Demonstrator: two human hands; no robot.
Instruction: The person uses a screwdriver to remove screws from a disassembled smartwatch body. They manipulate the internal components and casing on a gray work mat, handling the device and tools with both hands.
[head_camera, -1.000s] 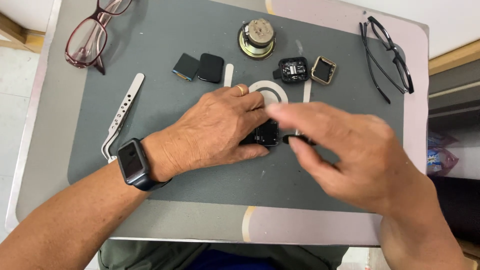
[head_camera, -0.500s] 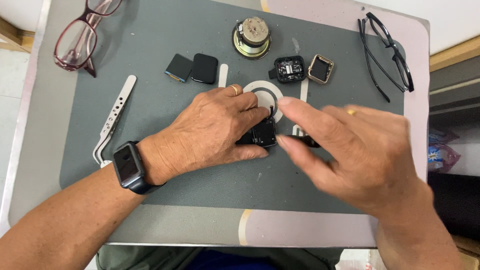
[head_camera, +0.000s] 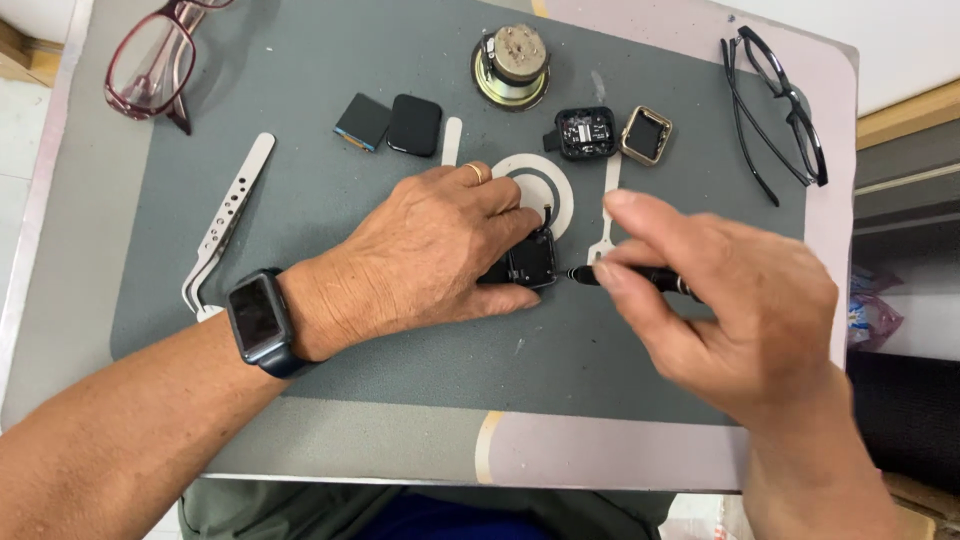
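Observation:
My left hand (head_camera: 430, 250) lies on the grey work mat (head_camera: 330, 230) and pins down a small opened black watch case (head_camera: 530, 262) with its fingers. A ring sits on one finger and a dark smartwatch (head_camera: 258, 318) on the wrist. My right hand (head_camera: 730, 300) grips a thin black screwdriver (head_camera: 640, 278), whose tip touches the right edge of the watch case. A white ring-shaped disc (head_camera: 545, 180) lies just behind the case.
On the mat's far side lie two dark square screens (head_camera: 390, 122), a round speaker (head_camera: 512, 65), a black watch module (head_camera: 585, 132) and a gold-coloured watch frame (head_camera: 645, 135). White tweezers (head_camera: 225, 225) lie at left. Red glasses (head_camera: 150, 55) and black glasses (head_camera: 780, 110) rest at the corners.
My right hand drew back to the right, and the black screwdriver now shows with its tip at the watch case. The left hand stayed on the case.

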